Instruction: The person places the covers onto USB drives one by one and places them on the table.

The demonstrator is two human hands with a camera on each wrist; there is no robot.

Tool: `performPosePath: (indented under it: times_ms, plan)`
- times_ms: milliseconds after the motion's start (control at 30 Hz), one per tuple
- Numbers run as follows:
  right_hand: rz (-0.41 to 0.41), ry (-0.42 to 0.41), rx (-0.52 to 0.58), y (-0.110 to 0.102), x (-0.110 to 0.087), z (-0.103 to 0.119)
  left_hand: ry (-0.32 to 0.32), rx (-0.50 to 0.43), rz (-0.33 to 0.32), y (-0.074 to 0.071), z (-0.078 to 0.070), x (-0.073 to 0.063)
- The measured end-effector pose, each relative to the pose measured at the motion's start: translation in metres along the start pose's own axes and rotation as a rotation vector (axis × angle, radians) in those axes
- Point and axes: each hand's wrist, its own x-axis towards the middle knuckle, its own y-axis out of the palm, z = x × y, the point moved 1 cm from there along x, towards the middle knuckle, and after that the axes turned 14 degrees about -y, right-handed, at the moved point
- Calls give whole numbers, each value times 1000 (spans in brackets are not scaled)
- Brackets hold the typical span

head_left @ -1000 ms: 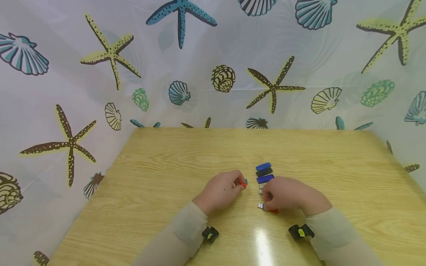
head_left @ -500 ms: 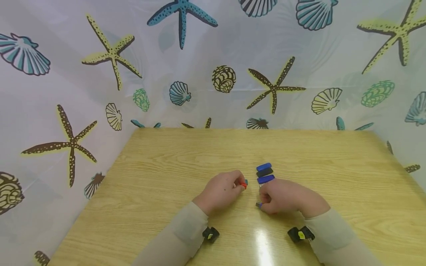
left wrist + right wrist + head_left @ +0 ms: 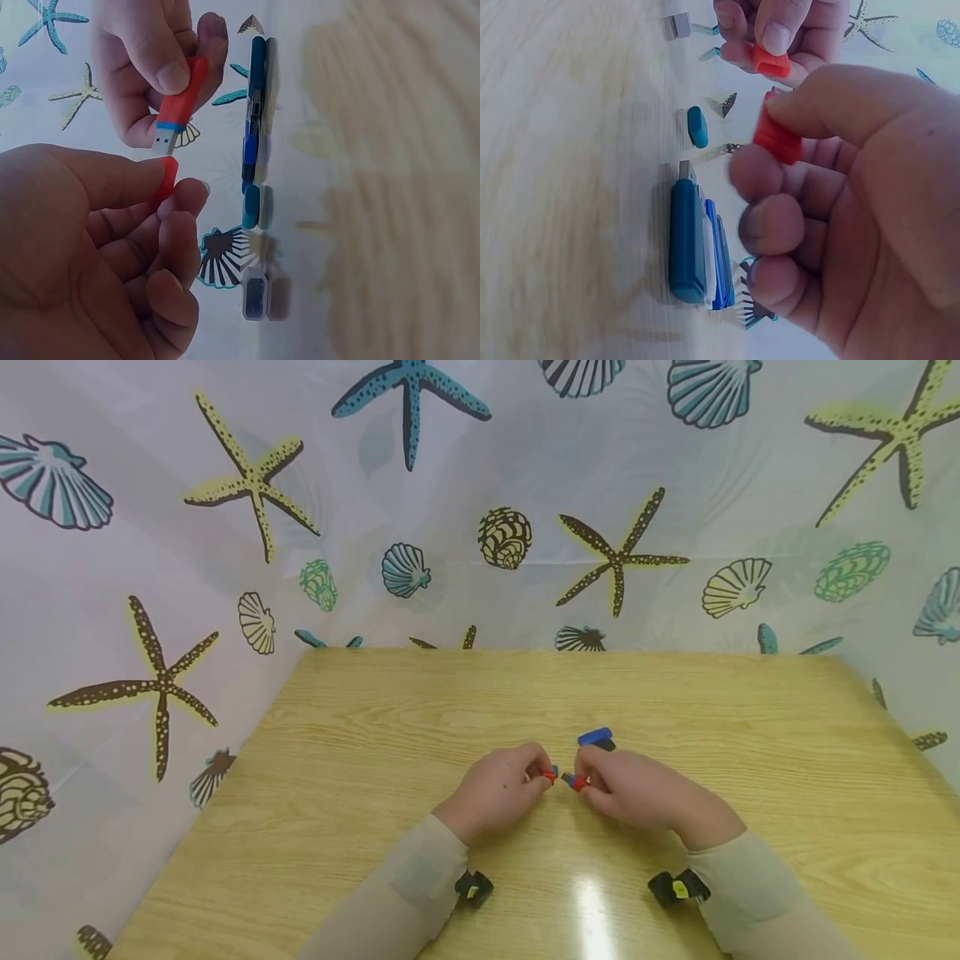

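Note:
Between thumb and fingers of my left hand [image 3: 498, 785] is a small red cap [image 3: 166, 178], its hollow end showing in the right wrist view. My right hand [image 3: 641, 789] pinches a red USB stick [image 3: 184, 94] with a blue band. The stick's bare metal plug points at the cap, its tip close to the cap's mouth in the left wrist view. Both hands are near each other over the middle of the wooden table [image 3: 420, 710]. A teal cap [image 3: 697, 126] lies on the table just beyond the left fingertips.
By the right hand lies a row of USB sticks: a teal one [image 3: 686, 244] with its plug bare, a blue one [image 3: 595, 737] and a black one [image 3: 604, 745] among them. A whitish-grey cap [image 3: 256, 294] lies apart on the table. A shell-patterned curtain [image 3: 450, 510] stands behind.
My right hand has taken the red USB stick up from the table and brought it up and leftward to the red cap. The left hand has stayed in place.

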Motion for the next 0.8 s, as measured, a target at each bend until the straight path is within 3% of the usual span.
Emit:
performPosePath:
  times_ms: [800]
  plan:
    - [-82, -6, -62, -3, 2, 0, 8, -91, 25, -2, 3, 0]
